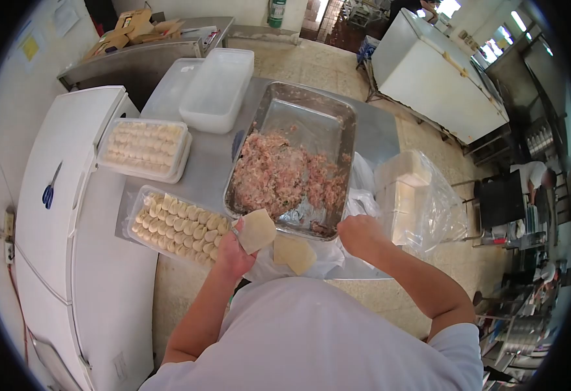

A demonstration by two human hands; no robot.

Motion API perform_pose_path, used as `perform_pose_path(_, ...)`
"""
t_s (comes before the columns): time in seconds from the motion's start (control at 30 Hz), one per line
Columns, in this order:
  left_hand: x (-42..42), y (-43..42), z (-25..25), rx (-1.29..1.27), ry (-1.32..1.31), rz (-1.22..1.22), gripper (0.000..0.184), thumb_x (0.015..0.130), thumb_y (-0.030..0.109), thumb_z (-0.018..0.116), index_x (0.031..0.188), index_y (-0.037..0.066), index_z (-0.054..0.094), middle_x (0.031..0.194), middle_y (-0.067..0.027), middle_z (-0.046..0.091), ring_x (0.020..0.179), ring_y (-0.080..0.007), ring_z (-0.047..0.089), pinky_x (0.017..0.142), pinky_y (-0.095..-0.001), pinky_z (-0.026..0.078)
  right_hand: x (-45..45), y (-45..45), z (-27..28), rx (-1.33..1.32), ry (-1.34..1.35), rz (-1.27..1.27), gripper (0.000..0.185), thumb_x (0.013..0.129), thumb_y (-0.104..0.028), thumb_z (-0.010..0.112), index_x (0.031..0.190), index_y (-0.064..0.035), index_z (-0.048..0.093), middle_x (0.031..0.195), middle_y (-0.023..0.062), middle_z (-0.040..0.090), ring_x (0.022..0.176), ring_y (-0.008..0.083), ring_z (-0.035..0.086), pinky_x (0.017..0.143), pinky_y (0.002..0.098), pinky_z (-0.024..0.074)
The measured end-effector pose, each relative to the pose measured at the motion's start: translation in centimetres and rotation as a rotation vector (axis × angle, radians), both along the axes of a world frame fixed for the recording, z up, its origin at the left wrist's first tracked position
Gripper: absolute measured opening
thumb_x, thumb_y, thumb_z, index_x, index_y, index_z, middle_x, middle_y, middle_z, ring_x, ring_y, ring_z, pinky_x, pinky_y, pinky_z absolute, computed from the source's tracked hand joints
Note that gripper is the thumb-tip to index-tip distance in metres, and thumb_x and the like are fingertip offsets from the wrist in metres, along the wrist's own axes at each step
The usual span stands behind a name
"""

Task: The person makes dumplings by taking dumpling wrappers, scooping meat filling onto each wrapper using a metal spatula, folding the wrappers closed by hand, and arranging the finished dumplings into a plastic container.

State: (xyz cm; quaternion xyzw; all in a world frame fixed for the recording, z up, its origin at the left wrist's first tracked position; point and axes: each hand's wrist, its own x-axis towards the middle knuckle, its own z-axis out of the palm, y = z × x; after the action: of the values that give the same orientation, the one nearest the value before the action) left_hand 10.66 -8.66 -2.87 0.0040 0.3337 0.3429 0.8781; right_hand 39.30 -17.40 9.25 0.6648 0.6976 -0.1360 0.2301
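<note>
A pale square dumpling wrapper (259,231) rests in my left hand (234,255), its fingers closed on the near edge. My right hand (363,237) is a fist at the near right corner of the metal tray (306,118); whatever it grips is hidden. Minced meat filling (269,171) lies in the tray, mostly toward the left and middle. Left of my left hand, a clear plastic container (137,229) holds rows of folded dumplings (184,225). More loose wrappers (293,254) lie on plastic between my hands, close to my body.
A lidded container of dumplings (145,146) and stacked plastic boxes (217,94) stand on the steel table (380,127). Bagged wrapper stacks (406,202) sit at the right. A white fridge (57,215) with blue scissors (49,194) is left; a chest freezer (428,78) stands behind.
</note>
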Motion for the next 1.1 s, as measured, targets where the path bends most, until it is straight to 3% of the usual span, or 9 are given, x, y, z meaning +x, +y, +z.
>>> perform_pose_path(0.2, 0.7, 0.5, 0.6, 0.031, 0.038, -0.028, 0.041, 0.108, 0.033, 0.050, 0.134, 0.001, 0.056, 0.129, -0.0113, 0.067, 0.120, -0.0282, 0.064, 0.107, -0.0435, 0.050, 1.6, -2.5, -0.8, 0.017, 0.369, -0.359, 0.028, 0.087, -0.006, 0.058, 0.108, 0.0002, 0.075, 0.090, 0.0205, 0.073, 0.084, 0.0377, 0.071, 0.076, 0.0428, 0.0572)
perform_pose_path(0.4, 2.6, 0.9, 0.1, 0.021, 0.136, -0.047, 0.039, 0.109, 0.034, 0.049, 0.132, 0.002, 0.057, 0.128, -0.0111, 0.066, 0.121, -0.0276, 0.063, 0.108, -0.0437, 0.049, 0.6, -6.4, -6.4, 0.112, 0.999, -0.930, 0.034, 0.095, -0.007, 0.061, 0.127, -0.0112, 0.072, 0.082, 0.0170, 0.070, 0.071, 0.0260, 0.063, 0.070, 0.0362, 0.0506)
perform_pose_path(0.5, 4.8, 0.5, 0.8, 0.119, 0.162, -0.089, 0.039, 0.109, 0.033, 0.048, 0.132, 0.003, 0.056, 0.128, -0.0115, 0.065, 0.119, -0.0279, 0.063, 0.107, -0.0440, 0.050, -2.4, -7.2, -6.2, 0.338, 1.085, -0.932, 0.032, 0.098, -0.010, 0.060, 0.127, -0.0137, 0.072, 0.082, 0.0182, 0.070, 0.072, 0.0219, 0.064, 0.069, 0.0341, 0.0506)
perform_pose_path(0.53, 5.9, 0.5, 0.9, 0.079, 0.096, -0.080, 0.039, 0.110, 0.033, 0.046, 0.132, 0.002, 0.056, 0.127, -0.0116, 0.065, 0.118, -0.0275, 0.063, 0.106, -0.0437, 0.050, -3.1, -7.2, -6.7, 0.472, 1.044, -0.749, 0.035, 0.097, -0.008, 0.059, 0.130, -0.0114, 0.070, 0.085, 0.0182, 0.069, 0.072, 0.0263, 0.065, 0.069, 0.0369, 0.0523)
perform_pose_path(0.63, 9.8, 1.0, 1.7, 0.006, 0.020, -0.024, 0.039, 0.111, 0.033, 0.044, 0.131, 0.001, 0.055, 0.124, -0.0124, 0.064, 0.115, -0.0273, 0.063, 0.103, -0.0435, 0.051, -5.2, -6.8, -6.4, 0.634, 0.678, -0.494, 0.034, 0.097, -0.008, 0.062, 0.129, -0.0123, 0.070, 0.082, 0.0128, 0.065, 0.076, 0.0290, 0.067, 0.066, 0.0410, 0.0530)
perform_pose_path(0.73, 12.2, 2.0, 2.3, 0.031, 0.180, 0.064, 0.039, 0.111, 0.033, 0.045, 0.128, 0.000, 0.056, 0.122, -0.0139, 0.065, 0.110, -0.0286, 0.066, 0.100, -0.0448, 0.054, -5.2, -7.2, -5.8, 0.577, 0.588, -0.495, 0.041, 0.093, -0.005, 0.062, 0.132, -0.0151, 0.068, 0.083, 0.0180, 0.062, 0.079, 0.0386, 0.066, 0.068, 0.0466, 0.0533)
perform_pose_path(0.8, 12.4, 3.0, 2.1, 0.036, 0.292, 0.070, 0.040, 0.110, 0.034, 0.046, 0.127, 0.000, 0.056, 0.119, -0.0147, 0.066, 0.106, -0.0293, 0.067, 0.097, -0.0461, 0.055, -4.4, -8.2, -5.0, 0.552, 0.561, -0.514, 0.043, 0.092, -0.004, 0.061, 0.133, -0.0151, 0.068, 0.083, 0.0171, 0.063, 0.077, 0.0377, 0.065, 0.068, 0.0469, 0.0531)
perform_pose_path(0.9, 11.8, 3.1, 3.0, 0.109, 0.190, 0.039, 0.041, 0.110, 0.033, 0.046, 0.131, -0.001, 0.053, 0.127, -0.0155, 0.063, 0.117, -0.0310, 0.063, 0.107, -0.0477, 0.049, -3.9, -8.6, -3.7, 0.619, 0.633, -0.524, 0.046, 0.090, -0.002, 0.061, 0.134, -0.0152, 0.066, 0.083, 0.0165, 0.064, 0.074, 0.0378, 0.064, 0.067, 0.0482, 0.0525)
perform_pose_path(1.1, 12.1, 2.4, 2.7, 0.096, 0.145, -0.077, 0.046, 0.111, 0.038, 0.040, 0.130, -0.001, 0.054, 0.126, -0.0155, 0.063, 0.116, -0.0323, 0.064, 0.102, -0.0513, 0.054, -4.2, -6.4, -5.0, 0.653, 0.667, -0.497, 0.049, 0.088, 0.000, 0.059, 0.135, -0.0144, 0.064, 0.085, 0.0161, 0.064, 0.072, 0.0391, 0.064, 0.065, 0.0501, 0.0523)
